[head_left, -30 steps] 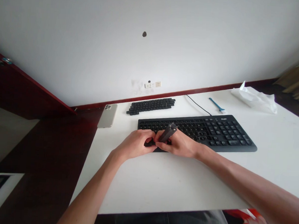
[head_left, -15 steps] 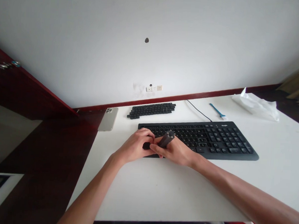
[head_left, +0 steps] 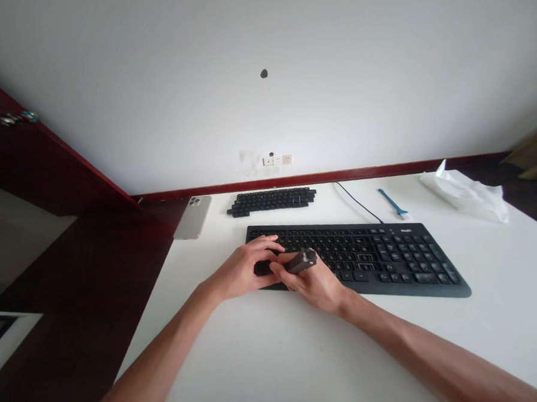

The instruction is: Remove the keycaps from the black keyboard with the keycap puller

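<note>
A black keyboard (head_left: 408, 286) lies on the white table, with the keycaps gone from much of its main block; the right-hand number pad still has its keys. Over its left part, my right hand (head_left: 316, 284) is closed around a dark, thick-handled tool (head_left: 302, 261). The handle leans to the right, and its working end is hidden by my fingers. My left hand (head_left: 244, 269) rests on the keyboard's left end, fingers apart and curved, the thumb close to my right fingertips. Beyond the keyboard, removed black keycaps (head_left: 272, 201) lie in rows.
A phone (head_left: 192, 217) lies face down at the table's left edge. Behind the keyboard are its cable (head_left: 358, 200), a blue brush (head_left: 392, 201) and, farther right, a crumpled white plastic bag (head_left: 469, 196). A wall with sockets (head_left: 278, 160) stands behind the table (head_left: 242, 355).
The tool's handle has tipped further over to the right. My left fingers have spread a little on the keyboard. The whole view has shifted slightly.
</note>
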Motion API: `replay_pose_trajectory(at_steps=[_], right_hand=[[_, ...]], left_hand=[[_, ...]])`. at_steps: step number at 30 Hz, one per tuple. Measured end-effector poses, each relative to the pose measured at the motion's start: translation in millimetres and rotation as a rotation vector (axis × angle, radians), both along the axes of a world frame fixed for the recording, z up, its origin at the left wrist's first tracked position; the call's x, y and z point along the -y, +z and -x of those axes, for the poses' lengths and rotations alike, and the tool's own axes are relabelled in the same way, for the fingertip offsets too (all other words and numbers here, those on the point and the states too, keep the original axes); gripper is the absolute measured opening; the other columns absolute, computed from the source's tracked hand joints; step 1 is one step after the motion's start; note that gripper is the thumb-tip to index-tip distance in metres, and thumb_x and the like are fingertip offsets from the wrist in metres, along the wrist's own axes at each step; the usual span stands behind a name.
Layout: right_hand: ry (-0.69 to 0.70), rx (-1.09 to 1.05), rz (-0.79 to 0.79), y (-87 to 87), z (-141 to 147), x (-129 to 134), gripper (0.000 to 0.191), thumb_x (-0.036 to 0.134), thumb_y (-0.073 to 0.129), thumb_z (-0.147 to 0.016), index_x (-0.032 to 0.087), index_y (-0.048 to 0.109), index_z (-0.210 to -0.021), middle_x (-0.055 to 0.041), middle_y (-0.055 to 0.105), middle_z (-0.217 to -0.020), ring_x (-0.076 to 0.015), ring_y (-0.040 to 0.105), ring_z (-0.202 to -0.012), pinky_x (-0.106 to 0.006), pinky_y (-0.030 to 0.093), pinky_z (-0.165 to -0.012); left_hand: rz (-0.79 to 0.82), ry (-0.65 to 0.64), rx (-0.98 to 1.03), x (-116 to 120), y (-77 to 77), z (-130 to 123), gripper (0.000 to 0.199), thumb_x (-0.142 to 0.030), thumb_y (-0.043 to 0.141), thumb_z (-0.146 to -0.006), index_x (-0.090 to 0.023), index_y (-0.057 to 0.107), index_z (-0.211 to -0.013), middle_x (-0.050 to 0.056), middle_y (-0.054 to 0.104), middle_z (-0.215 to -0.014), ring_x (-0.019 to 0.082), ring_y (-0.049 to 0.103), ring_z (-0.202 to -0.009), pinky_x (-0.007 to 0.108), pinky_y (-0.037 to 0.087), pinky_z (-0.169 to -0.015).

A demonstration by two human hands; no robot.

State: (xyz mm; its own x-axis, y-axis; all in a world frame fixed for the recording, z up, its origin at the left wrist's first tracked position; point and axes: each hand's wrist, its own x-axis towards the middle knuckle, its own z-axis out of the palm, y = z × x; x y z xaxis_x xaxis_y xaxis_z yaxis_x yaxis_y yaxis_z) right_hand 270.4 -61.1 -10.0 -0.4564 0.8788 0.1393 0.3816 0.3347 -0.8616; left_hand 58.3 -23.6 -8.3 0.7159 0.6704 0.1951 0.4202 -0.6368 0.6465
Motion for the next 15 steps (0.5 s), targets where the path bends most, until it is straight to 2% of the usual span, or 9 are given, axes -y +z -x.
replay_pose_trajectory(at_steps=[3, 6, 8, 10, 15], right_hand=[[0.016, -0.009, -0.041, -0.8, -0.1, -0.9, 0.029, 0.031, 0.051, -0.102, 0.018, 0.06, -0.077, 0.0026, 0.054, -0.065, -0.0105, 0.042, -0.059, -0.026, 0.035, -0.057], [0.023, -0.037, -0.045, 0.4, 0.3, -1.3, 0.03, 0.032, 0.051, -0.102, 0.018, 0.059, -0.076, 0.0013, 0.056, -0.066, -0.0114, 0.042, -0.06, -0.027, 0.038, -0.059], [0.026, -0.051, -0.024, 1.8, 0.6, -1.3, 0.032, 0.031, 0.052, -0.101, 0.018, 0.055, -0.073, 0.0015, 0.055, -0.064, -0.0114, 0.04, -0.059, -0.027, 0.038, -0.058], [0.027, -0.061, -0.008, 2.7, 0.7, -1.2, 0.033, 0.03, 0.052, -0.1, 0.019, 0.05, -0.069, 0.0019, 0.053, -0.063, -0.0113, 0.038, -0.058, -0.026, 0.038, -0.057], [0.033, -0.077, 0.009, 1.2, -0.8, -1.0, 0.034, 0.029, 0.054, -0.1, 0.019, 0.046, -0.068, 0.0029, 0.049, -0.063, -0.0114, 0.036, -0.06, -0.026, 0.036, -0.058]], left_hand=[[-0.11, 0.008, -0.11, 6.6, -4.3, -5.2, 0.063, -0.041, 0.076, -0.093, -0.026, 0.053, -0.149, 0.009, 0.051, -0.16, 0.032, 0.031, -0.158, 0.053, 0.038, -0.127], [-0.215, 0.017, -0.244, 15.0, -9.7, -13.9, 0.083, -0.051, 0.067, -0.098, -0.027, 0.024, -0.166, 0.011, 0.033, -0.17, 0.031, 0.023, -0.161, 0.056, 0.03, -0.13], [-0.269, 0.03, -0.301, 19.7, -13.6, -19.2, 0.085, -0.049, 0.058, -0.104, -0.023, 0.009, -0.169, 0.013, 0.025, -0.173, 0.029, 0.019, -0.162, 0.054, 0.029, -0.131], [-0.323, 0.037, -0.337, 22.8, -17.0, -22.5, 0.084, -0.047, 0.052, -0.106, -0.019, 0.003, -0.169, 0.015, 0.021, -0.174, 0.028, 0.016, -0.162, 0.051, 0.028, -0.131], [-0.413, 0.049, -0.393, 25.0, -20.0, -24.6, 0.074, -0.044, 0.042, -0.11, -0.013, 0.008, -0.168, 0.016, 0.018, -0.174, 0.028, 0.013, -0.162, 0.048, 0.026, -0.132]])
